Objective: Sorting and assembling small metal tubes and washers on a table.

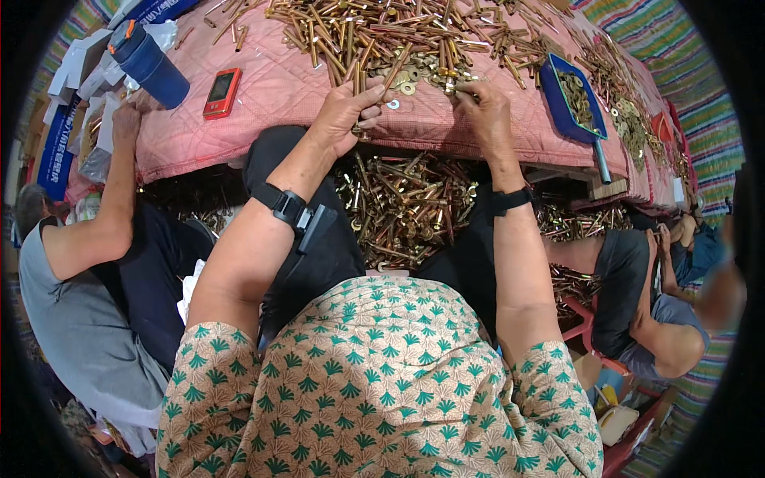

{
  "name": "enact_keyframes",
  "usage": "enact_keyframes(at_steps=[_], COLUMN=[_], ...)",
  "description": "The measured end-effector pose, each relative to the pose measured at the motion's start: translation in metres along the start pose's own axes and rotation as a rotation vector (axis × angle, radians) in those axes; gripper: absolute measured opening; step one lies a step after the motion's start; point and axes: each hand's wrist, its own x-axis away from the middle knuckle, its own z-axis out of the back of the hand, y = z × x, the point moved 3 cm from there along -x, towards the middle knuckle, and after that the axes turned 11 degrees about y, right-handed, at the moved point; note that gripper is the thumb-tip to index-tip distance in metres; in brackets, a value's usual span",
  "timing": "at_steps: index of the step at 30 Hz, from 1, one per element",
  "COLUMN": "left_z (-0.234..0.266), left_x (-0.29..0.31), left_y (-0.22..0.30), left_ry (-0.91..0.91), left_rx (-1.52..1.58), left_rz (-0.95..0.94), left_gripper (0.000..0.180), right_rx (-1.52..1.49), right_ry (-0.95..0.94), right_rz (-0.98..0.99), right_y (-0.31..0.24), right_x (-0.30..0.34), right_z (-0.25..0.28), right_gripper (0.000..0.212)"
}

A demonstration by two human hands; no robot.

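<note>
My left hand [344,118] is closed round a few brass-coloured bolts [358,92], which stand roughly upright at the near edge of the table. My right hand [484,110] is pinched at the edge of a pile of flat washers [430,73]; whatever its fingertips hold is too small to tell. Between the hands a few loose washers lie on the pink quilted cloth. Just beyond is a big heap of long bolts [351,32]. Below the table edge, between my knees, many more bolts with metal parts on them [402,211] are piled up.
A blue tray [550,89] of washers sits to the right, a metal tube beneath its near corner. On the left are a red handheld device [222,94], a blue bottle [153,68] and boxes [80,60]. One person sits at my left, others at my right.
</note>
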Motion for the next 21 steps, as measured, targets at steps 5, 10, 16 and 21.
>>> enact_keyframes(at_steps=[5, 10, 16, 21], left_z=[0.002, -0.001, -0.001, -0.002], left_x=[-0.001, 0.002, 0.003, 0.002], left_y=[0.0, 0.0, 0.0, -0.004], left_ry=[-0.048, -0.058, -0.108, -0.117], left_rx=[-0.003, -0.103, -0.177, -0.214], left_rz=[0.022, 0.036, 0.051, 0.036], left_gripper=[0.02, 0.025, 0.024, 0.02], right_rx=[0.314, 0.437, -0.221, -0.876], right_ry=[-0.003, -0.023, 0.004, -0.121], right_rz=[0.297, 0.256, -0.366, -0.612], right_y=[-0.002, 0.006, 0.012, 0.012], right_x=[-0.001, -0.006, 0.0, 0.006], right_z=[-0.02, -0.024, -0.017, -0.02], right_gripper=[0.014, 0.016, 0.013, 0.017])
